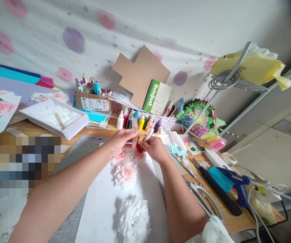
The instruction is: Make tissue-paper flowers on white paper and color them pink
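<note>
My left hand [121,141] is closed on a clear, narrow container [134,136] with red at its lower end, held upright above the far end of a white board [97,202]. Close to its right, my right hand [154,146] grips a white-tipped bottle [149,134] that leans to the right; its lower part is dark red. Just below both hands lie ruffled white paper flowers tinted pink and red [126,172]. Nearer to me on the board rests an all-white ruffled flower [134,219].
Small paint bottles [141,122] line the back of the table. At the left stands a white tray [77,126] with a wooden stick. Scissors [206,197], a black-handled knife [218,189] and a blue glue gun [240,185] lie at the right.
</note>
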### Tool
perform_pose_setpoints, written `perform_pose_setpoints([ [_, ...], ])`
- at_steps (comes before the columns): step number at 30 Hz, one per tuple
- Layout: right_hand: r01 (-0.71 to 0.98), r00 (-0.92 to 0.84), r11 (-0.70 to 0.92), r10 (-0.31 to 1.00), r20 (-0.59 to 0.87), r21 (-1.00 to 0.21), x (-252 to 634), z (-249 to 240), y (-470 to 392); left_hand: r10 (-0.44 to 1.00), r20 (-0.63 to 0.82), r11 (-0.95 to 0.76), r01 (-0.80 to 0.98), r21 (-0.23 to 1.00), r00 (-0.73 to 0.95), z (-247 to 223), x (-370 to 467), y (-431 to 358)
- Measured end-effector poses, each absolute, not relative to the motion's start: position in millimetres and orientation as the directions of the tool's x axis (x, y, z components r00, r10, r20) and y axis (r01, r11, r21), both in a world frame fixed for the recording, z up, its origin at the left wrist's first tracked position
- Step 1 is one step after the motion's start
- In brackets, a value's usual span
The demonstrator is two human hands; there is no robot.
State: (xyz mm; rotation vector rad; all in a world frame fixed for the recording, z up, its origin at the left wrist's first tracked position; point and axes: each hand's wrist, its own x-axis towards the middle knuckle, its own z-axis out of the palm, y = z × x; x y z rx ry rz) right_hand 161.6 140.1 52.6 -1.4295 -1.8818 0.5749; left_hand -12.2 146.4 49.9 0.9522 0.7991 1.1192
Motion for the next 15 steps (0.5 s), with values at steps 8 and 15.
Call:
perform_pose_setpoints([
  [8,0.71,-0.28,0.345,0.938,0.203,-0.614,160.5,56.9,133.9,0.988,-0.02,0.072,-0.351,0.934,0.151,52.9,-14.3,149.2],
  [15,0.447,-0.103,0.346,0.936,0.337,-0.825,162.6,56.9,138.4,0.962,-0.017,0.113,-0.343,0.932,0.272,56.2,-12.2,144.1],
])
